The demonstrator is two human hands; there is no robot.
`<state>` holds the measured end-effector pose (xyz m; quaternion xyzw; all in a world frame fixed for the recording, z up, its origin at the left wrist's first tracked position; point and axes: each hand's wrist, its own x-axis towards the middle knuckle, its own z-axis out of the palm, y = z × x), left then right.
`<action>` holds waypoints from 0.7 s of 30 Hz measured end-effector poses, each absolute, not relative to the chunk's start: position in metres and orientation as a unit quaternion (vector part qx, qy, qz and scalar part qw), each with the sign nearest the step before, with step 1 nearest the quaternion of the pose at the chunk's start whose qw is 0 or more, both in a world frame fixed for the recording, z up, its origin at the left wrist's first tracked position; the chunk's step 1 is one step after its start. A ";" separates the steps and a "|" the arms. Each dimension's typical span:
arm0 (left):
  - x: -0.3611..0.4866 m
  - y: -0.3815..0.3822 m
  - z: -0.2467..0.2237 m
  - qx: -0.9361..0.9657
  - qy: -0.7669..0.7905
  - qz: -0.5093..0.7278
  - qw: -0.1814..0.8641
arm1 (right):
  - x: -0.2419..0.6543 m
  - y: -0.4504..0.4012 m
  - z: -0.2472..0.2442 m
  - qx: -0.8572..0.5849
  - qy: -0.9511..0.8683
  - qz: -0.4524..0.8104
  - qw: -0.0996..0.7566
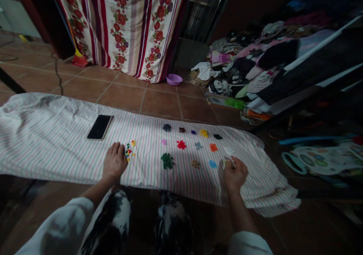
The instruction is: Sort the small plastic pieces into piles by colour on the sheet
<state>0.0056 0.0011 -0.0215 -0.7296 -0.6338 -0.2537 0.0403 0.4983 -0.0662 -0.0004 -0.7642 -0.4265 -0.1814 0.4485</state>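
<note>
Near the cloth's (42, 141) front edge, the left hand (114, 161) lies flat and empty, the mixed bead pile (129, 150) touching its fingertips on the right, while the right hand (234, 171) pinches something white beyond the sorted piles (181, 144).

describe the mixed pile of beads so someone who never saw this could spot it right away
Start at the striped cloth spread over the tiled floor and find the black phone lying on it. Just below and right of the phone, beside the fingertips of the left hand, lies the mixed pile. Every other pile is one colour; this one mixes several.
</note>
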 end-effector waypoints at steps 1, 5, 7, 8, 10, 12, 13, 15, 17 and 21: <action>0.006 0.001 -0.022 -0.729 -0.634 -0.252 0.040 | 0.481 -0.062 0.007 -0.754 -0.437 -0.173 0.459; 0.005 0.002 -0.023 -0.730 -0.635 -0.250 0.039 | 0.397 -0.045 0.031 -0.701 -0.510 -0.080 0.491; 0.005 0.002 -0.024 -0.729 -0.636 -0.251 0.041 | 0.353 -0.038 0.035 -0.662 -0.555 -0.014 0.503; 0.005 0.002 -0.025 -0.728 -0.636 -0.252 0.042 | 0.332 -0.034 0.034 -0.641 -0.576 0.024 0.506; 0.005 0.002 -0.025 -0.727 -0.637 -0.252 0.043 | 0.293 -0.028 0.028 -0.601 -0.623 0.101 0.490; 0.006 0.002 -0.025 -0.727 -0.637 -0.253 0.043 | 0.260 -0.022 0.020 -0.574 -0.666 0.156 0.450; 0.006 0.002 -0.024 -0.727 -0.636 -0.254 0.043 | 0.246 -0.020 0.017 -0.570 -0.681 0.179 0.423; 0.007 0.001 -0.023 -0.727 -0.636 -0.256 0.043 | 0.221 -0.015 0.009 -0.560 -0.708 0.207 0.377; 0.007 0.001 -0.022 -0.726 -0.636 -0.260 0.039 | 0.202 -0.011 0.004 -0.555 -0.728 0.216 0.340; 0.007 0.002 -0.021 -0.722 -0.637 -0.269 0.023 | 0.176 -0.005 -0.001 -0.555 -0.751 0.207 0.291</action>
